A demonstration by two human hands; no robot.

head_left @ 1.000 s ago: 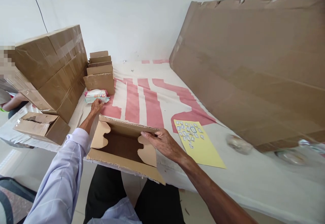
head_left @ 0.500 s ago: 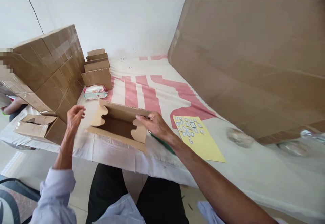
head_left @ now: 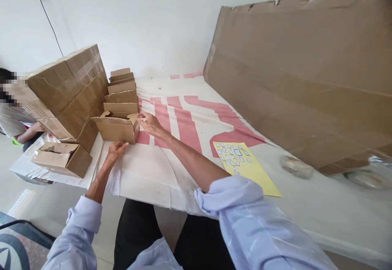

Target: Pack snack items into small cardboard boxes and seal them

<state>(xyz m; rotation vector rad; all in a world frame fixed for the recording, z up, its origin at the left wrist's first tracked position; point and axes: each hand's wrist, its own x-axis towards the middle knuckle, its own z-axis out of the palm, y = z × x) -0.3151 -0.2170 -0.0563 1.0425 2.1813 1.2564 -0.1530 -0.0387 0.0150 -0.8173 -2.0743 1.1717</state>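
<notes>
An open-topped cardboard box [head_left: 116,130] stands on the cloth-covered table at the near end of a row of similar boxes [head_left: 122,96]. My right hand [head_left: 150,123] is at its right rear corner, with the fingertips closed on the edge of the wall. Against the lower front of the box lies my left hand [head_left: 116,150], its fingers stretched out along the bottom edge. The back flap of the box stands up, and the notched side flaps show at its opening.
Taped cartons [head_left: 72,94] are stacked at the left, with a torn-topped carton [head_left: 61,157] before them. A yellow sheet [head_left: 248,168] with small drawn shapes lies right of centre. A large cardboard panel [head_left: 294,74] leans at the right. Another person [head_left: 15,123] sits at the far left.
The box has moved left and away from me, to the front of the row, and now hides the wipes packet. My right hand went with it; my left hand came onto its lower front.
</notes>
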